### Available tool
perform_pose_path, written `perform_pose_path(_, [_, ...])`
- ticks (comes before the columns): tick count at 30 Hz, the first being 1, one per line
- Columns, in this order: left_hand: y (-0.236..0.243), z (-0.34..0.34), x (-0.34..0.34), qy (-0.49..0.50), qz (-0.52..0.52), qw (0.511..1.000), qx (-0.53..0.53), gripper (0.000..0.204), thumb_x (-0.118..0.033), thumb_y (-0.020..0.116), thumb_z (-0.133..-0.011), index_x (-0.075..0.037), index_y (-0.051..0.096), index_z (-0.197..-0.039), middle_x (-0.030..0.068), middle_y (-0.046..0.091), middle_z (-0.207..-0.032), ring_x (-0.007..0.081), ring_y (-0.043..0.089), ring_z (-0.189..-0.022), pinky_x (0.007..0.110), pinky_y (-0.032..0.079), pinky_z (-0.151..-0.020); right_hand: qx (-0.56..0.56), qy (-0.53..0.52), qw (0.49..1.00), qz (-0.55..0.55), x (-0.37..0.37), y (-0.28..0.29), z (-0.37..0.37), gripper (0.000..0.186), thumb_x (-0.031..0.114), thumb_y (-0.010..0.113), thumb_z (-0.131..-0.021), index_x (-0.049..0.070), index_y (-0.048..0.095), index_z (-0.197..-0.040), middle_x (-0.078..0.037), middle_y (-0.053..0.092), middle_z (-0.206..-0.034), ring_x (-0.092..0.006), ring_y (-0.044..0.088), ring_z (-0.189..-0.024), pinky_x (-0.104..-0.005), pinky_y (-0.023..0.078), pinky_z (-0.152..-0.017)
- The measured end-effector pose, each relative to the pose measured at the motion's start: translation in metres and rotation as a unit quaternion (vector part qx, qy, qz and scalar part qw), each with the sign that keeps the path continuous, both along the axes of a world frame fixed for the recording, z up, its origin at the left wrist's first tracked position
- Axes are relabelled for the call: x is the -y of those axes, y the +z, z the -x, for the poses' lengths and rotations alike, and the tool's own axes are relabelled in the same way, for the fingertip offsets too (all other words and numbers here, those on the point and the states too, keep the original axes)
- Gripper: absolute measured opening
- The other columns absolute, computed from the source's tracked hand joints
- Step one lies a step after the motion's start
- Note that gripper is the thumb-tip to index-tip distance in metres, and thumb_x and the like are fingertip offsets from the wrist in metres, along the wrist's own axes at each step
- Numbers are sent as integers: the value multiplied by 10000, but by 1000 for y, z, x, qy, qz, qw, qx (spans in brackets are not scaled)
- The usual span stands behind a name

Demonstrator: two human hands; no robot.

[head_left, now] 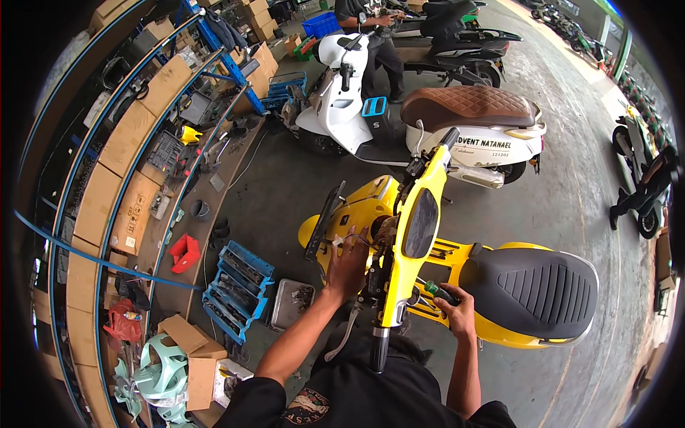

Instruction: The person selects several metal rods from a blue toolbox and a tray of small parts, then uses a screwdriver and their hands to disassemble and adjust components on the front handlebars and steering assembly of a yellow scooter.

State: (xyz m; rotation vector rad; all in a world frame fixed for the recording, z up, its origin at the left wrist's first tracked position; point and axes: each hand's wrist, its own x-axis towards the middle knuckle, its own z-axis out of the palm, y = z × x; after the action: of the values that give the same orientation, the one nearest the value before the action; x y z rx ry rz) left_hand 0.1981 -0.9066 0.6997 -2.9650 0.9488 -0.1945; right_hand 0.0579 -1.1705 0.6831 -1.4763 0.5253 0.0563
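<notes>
A yellow scooter (378, 196) stands in front of me, its handlebar cover (399, 292) running up the middle with a dark display (421, 222) set in it. My left hand (347, 267) reaches left of the handlebar, its fingers spread against the yellow front panel beside a thin wire; a small pale piece shows by the fingertips. Right of the handlebar, my right hand (459, 312) is closed around a screwdriver (444, 293) with a green and black handle. The screwdriver points toward the handlebar's underside; its tip is hidden.
A blue cantilever toolbox (239, 289) and a metal tray of small parts (291, 303) sit on the floor at left. Shelves with cardboard boxes (132, 207) curve along the left. Beyond stands a white scooter (471, 146); a person (382, 50) works behind it. Another person (646, 189) is far right.
</notes>
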Motion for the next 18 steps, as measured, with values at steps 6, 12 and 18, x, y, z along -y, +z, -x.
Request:
perform_pose_path(6, [-57,9,4,51,-65,987,138,563,-147,547,-869,-63,436,-1414,109,270,-1565,309,246,-1448,633,298,-1061,-1,4,1000,28,2,2,0,372,7,787,-747,-13,684,-1104,-45,667,-810,-73,523,-561,-232,427,-494])
perform_pose_path(12, [-89,7,3,84,-57,971,215,531,-126,537,-869,-52,452,-1388,112,286,-1558,308,282,-1431,620,311,-1057,10,13,999,33,1,0,-1,371,14,790,-753,-17,679,-1106,-34,651,-778,-69,510,-561,-235,410,-492])
perform_pose_path(18, [-53,3,9,87,0,990,110,494,-129,549,-865,-44,466,-1345,120,308,-1539,307,270,-1439,582,287,-1085,27,-9,998,-47,6,-9,0,371,30,784,-783,-34,658,-1126,-31,635,-764,-64,492,-553,-238,401,-482])
